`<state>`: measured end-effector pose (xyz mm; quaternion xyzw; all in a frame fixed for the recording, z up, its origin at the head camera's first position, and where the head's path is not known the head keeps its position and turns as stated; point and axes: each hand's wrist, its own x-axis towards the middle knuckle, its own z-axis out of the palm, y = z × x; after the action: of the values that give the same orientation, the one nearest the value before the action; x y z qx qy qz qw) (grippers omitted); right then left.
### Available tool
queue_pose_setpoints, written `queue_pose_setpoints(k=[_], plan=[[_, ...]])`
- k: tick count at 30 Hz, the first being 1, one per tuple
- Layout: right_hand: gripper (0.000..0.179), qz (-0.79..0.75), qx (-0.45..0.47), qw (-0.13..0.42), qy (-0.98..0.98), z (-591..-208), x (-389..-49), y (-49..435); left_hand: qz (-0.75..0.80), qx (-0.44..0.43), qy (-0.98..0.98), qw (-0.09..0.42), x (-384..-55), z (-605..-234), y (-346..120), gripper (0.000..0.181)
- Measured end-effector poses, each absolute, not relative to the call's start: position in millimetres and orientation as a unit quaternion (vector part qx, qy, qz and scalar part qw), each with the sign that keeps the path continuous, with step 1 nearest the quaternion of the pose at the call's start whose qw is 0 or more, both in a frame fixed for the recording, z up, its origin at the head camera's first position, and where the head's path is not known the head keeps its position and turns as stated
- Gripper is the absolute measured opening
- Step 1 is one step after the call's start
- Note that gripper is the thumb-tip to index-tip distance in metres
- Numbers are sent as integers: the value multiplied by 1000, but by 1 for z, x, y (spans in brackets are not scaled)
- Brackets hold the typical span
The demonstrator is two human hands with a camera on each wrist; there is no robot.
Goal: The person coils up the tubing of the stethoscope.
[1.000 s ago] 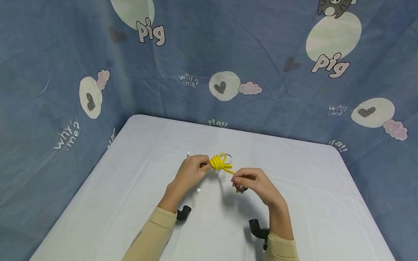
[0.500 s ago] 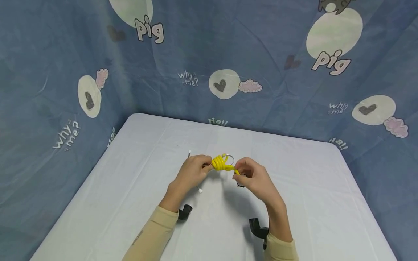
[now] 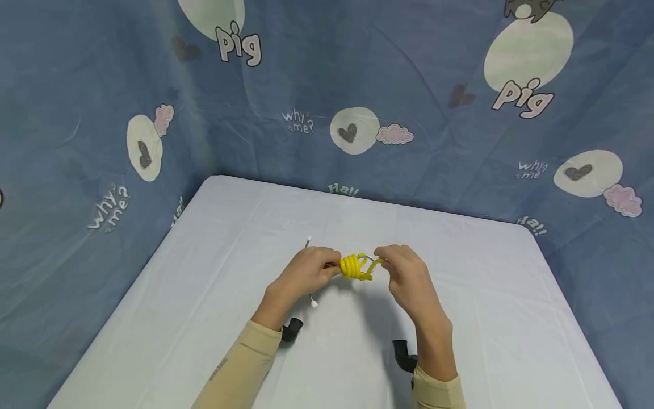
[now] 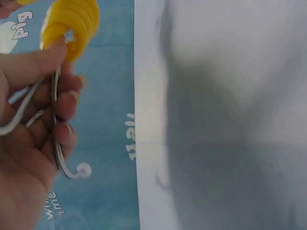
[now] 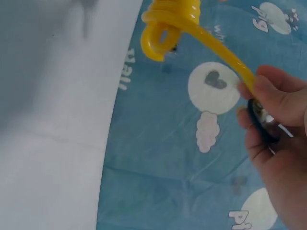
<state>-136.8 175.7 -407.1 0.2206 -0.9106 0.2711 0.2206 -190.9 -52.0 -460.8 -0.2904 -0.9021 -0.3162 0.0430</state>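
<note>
A stethoscope with yellow tubing [image 3: 351, 267] is held between both hands above the white table. The tubing is wound into a tight coil, and a thin silvery arc shows beside it in the head view. My left hand [image 3: 305, 271] grips the metal ear tubes [image 4: 56, 110] just below the coil, and a white ear tip [image 4: 84, 170] sticks out past the fingers. In the right wrist view my right hand [image 5: 285, 139] pinches the tubing's free end, next to the dark-rimmed chest piece [image 5: 261, 120]. The chest piece is partly covered by the fingers.
The white table [image 3: 490, 307] spreads beneath both hands. A blue printed curtain [image 3: 286, 159] stands along its back and sides. Black curved wrist mounts [image 3: 403, 355] hang below the forearms.
Both hands have shifted slightly right. My right hand has risen and turned over, swinging the tubing's free end upward beside the coil. My left hand keeps its grip on the ear tubes.
</note>
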Motion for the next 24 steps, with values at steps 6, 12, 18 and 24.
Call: queue_pose_setpoints(k=[6,12,18,24], plan=[[23,444,229,240,-832,-412,-144,182,-342,-341,-875,36,-190,-460,-51,14],[13,583,192,193,-766,-416,-148,184,-361,-353,-861,58,-188,-458,-51,14],[15,668,166,127,-714,-417,-151,182,-365,-356,-857,68,-188,-458,-48,21],[31,754,121,59,-643,-413,-149,178,-348,-335,-869,109,-188,-456,-45,27]])
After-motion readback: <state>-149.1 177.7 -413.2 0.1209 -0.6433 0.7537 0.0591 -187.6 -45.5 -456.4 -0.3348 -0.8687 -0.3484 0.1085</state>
